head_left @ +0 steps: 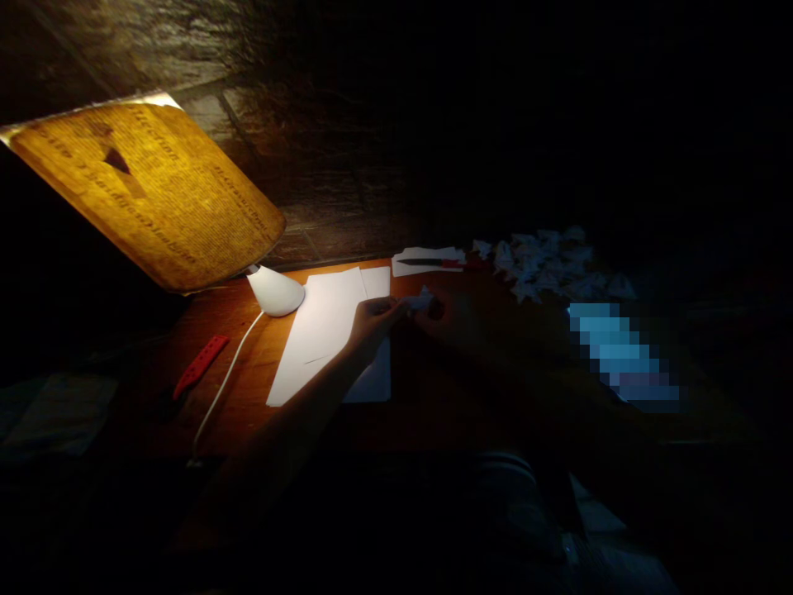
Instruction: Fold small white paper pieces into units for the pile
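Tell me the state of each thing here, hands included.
Lamp with printed yellow shade: lit.
White rectangular paper sheets: flat, overlapping unevenly.
Flat red tool: lying down, partly shadowed.
White paper slips: stacked.
Dark-bladed, red-handled knife: resting on the slips, blade bare.
White folded paper pieces: heaped.
Pixelated blue rectangle: glowing.
Small white paper piece: folded, held.
Left hand: pinching that piece.
Right hand: shadowed, grip unclear.

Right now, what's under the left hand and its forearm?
Large white sheets show on both sides of the left hand and forearm. Wooden tabletop shows beside the forearm nearer the person. Whatever lies directly beneath is covered.
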Tool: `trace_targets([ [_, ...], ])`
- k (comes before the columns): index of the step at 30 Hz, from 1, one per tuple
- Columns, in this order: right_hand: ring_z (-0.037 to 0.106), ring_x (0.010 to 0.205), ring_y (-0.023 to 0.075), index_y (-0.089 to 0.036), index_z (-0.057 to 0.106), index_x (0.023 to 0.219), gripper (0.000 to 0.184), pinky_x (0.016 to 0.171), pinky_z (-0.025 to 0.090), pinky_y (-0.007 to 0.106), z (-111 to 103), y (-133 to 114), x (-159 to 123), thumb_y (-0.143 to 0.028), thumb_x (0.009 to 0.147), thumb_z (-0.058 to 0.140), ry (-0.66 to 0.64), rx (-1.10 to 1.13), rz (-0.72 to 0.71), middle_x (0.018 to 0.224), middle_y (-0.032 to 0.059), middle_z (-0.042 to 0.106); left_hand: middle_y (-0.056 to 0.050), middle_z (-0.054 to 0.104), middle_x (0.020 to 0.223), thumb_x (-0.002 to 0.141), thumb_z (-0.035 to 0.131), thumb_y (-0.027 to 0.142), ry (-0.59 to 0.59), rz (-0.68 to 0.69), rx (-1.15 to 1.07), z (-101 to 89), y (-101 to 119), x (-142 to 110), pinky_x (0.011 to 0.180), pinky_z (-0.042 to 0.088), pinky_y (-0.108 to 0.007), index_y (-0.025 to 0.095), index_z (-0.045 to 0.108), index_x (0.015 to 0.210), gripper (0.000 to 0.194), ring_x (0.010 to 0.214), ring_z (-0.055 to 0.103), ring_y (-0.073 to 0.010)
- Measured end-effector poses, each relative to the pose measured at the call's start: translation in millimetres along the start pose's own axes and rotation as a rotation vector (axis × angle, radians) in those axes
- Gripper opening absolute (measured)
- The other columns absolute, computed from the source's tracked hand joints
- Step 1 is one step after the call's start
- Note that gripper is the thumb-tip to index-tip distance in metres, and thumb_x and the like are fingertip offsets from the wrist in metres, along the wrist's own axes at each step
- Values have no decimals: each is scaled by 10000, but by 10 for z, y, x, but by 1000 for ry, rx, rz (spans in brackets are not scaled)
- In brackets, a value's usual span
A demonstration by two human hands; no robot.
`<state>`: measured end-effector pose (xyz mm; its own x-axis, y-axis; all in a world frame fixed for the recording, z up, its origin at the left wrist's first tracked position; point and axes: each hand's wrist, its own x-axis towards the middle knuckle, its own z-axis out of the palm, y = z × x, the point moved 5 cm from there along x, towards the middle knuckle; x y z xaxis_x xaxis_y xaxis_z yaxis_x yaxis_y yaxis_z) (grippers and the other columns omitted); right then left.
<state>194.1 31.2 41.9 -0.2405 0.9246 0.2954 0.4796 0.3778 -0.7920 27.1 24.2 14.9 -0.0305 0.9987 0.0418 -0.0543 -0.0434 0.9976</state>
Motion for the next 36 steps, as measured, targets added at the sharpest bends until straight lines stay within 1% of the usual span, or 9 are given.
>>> trace_targets([
  [5, 585, 645, 165, -203, 654, 797, 197, 574, 402, 283, 7, 2, -1, -359, 830, 769, -60, 110, -17, 746, 21, 670, -3, 620, 632, 619, 966, 593, -4, -10, -62, -11, -9, 15, 576, 418, -217, 150, 634, 571, 555, 607, 563, -99],
  [10, 620, 695, 184, -184, 719, 880, 198, 623, 451, 297, 21, 40, 10, -347, 821, 814, -70, 178, -15, 815, 39, 725, -17, 636, 632, 670, 949, 587, -21, 47, -56, -24, 14, 26, 592, 426, -234, 152, 656, 575, 532, 620, 569, -107],
  [14, 619, 724, 192, -173, 710, 847, 310, 646, 449, 302, 21, 68, 22, -463, 825, 818, -50, 211, -40, 804, 44, 710, -4, 627, 618, 653, 959, 586, -13, 57, -78, -33, 8, 27, 570, 387, -219, 149, 660, 579, 535, 600, 541, -91],
  [17, 601, 704, 178, -181, 681, 803, 394, 620, 418, 288, 28, 77, 18, -555, 826, 801, -53, 249, -58, 773, 28, 687, -9, 646, 631, 677, 941, 599, -30, 51, -84, -20, 0, 24, 589, 406, -222, 149, 673, 602, 530, 614, 562, -99],
  [22, 573, 655, 163, -184, 678, 754, 429, 597, 387, 283, 31, 84, 18, -587, 808, 814, -28, 229, -40, 709, 11, 664, -2, 634, 614, 665, 956, 572, -49, 69, -73, -11, 26, 24, 590, 416, -229, 157, 641, 580, 528, 601, 554, -96],
  [26, 589, 666, 166, -180, 728, 801, 387, 600, 406, 286, 30, 78, 34, -557, 825, 813, -9, 258, -35, 742, 24, 700, -7, 652, 615, 643, 975, 570, -70, 44, -122, 4, 30, 30, 605, 449, -227, 163, 630, 582, 538, 623, 595, -106],
  [29, 608, 683, 176, -182, 734, 791, 367, 607, 426, 293, 24, 87, 39, -539, 824, 815, -14, 280, -7, 760, 33, 717, -10, 666, 624, 644, 984, 557, -111, 5, -197, 42, 23, 28, 627, 483, -226, 164, 627, 593, 533, 636, 624, -108],
  [32, 626, 716, 188, -193, 725, 791, 374, 627, 458, 301, 18, 94, 29, -555, 824, 810, -27, 326, 11, 781, 37, 721, -1, 669, 620, 620, 1006, 526, -141, -19, -248, 72, 29, 21, 621, 494, -224, 166, 632, 605, 520, 619, 627, -104],
  [36, 634, 737, 203, -207, 711, 784, 414, 661, 497, 324, 38, 112, 10, -600, 776, 841, -34, 359, 29, 790, 40, 716, -2, 670, 623, 607, 1017, 516, -161, -26, -267, 79, 34, 19, 619, 497, -219, 162, 642, 613, 516, 619, 626, -103],
])
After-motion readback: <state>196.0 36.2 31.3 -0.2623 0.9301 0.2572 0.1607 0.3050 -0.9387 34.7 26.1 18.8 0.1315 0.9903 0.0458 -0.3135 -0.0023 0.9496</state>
